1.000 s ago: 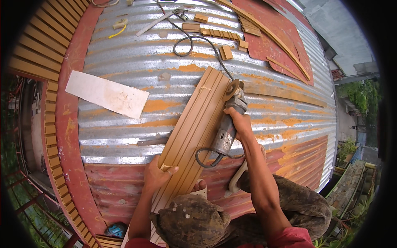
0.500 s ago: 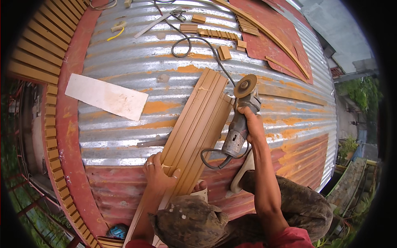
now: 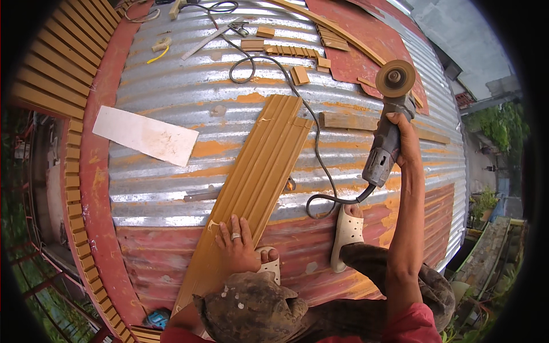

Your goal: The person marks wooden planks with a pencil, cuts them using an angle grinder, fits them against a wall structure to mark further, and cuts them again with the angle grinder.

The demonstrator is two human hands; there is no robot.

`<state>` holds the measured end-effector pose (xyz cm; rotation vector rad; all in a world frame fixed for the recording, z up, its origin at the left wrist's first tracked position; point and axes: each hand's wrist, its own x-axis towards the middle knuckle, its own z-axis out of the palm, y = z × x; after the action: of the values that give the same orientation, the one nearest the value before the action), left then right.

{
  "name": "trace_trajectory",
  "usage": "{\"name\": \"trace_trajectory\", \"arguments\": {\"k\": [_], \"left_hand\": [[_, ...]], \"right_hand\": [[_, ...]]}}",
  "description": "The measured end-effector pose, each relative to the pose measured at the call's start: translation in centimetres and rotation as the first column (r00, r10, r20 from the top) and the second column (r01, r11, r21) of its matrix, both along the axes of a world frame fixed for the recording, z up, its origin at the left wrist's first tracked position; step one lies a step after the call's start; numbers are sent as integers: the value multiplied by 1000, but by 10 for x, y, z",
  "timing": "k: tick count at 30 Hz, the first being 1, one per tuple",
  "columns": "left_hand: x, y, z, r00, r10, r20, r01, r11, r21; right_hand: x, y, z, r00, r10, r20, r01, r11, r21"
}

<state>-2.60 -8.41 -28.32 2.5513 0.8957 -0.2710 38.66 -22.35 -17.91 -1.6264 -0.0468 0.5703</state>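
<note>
My right hand (image 3: pixel 407 140) is wrapped round the body of a grey angle grinder (image 3: pixel 380 163), held up to the right of a long brown grooved panel (image 3: pixel 257 166). The grinder's round cutting disc (image 3: pixel 394 79) points away from me, apart from the panel. On the near part of that panel, my left hand (image 3: pixel 236 251) lies flat with fingers stretched and a ring on one of them. The panel's far right corner has a stepped notch. From the grinder's rear, a black cord (image 3: pixel 320 157) loops over the roofing and runs off to the far left.
Corrugated metal sheeting (image 3: pixel 171 188), rusty in patches, lies beneath everything. A white board (image 3: pixel 146 134) rests at left, with a metal strip (image 3: pixel 200 196) near the panel. Several brown offcuts (image 3: pixel 299 75) and a long strip (image 3: pixel 337 35) lie farther off. My feet wear pale clogs (image 3: pixel 346 234).
The grinder has moved right and away from the panel in my right hand. My left hand has gone from the panel's left edge to flat on its face. The panel has shifted slightly left.
</note>
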Motion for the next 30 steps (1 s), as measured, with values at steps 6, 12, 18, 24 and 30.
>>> {"name": "trace_trajectory", "arguments": {"k": [6,12,18,24,30], "left_hand": [[16,105,74,974,226,-26,-213,865,-453],[-13,245,25,893,450,-22,-372,710,-598],[2,242,-2,875,480,-69,-473,814,-336],[-9,221,31,862,499,-86,-478,744,-468],[-28,154,46,838,510,-192,-538,720,-438]], "right_hand": [[58,-6,49,968,112,223,-89,990,-109],[62,14,88,951,212,227,-157,959,-238],[69,13,97,896,348,276,-209,879,-429],[97,3,72,840,501,210,-347,791,-504],[132,-16,23,842,512,172,-394,800,-453]]}}
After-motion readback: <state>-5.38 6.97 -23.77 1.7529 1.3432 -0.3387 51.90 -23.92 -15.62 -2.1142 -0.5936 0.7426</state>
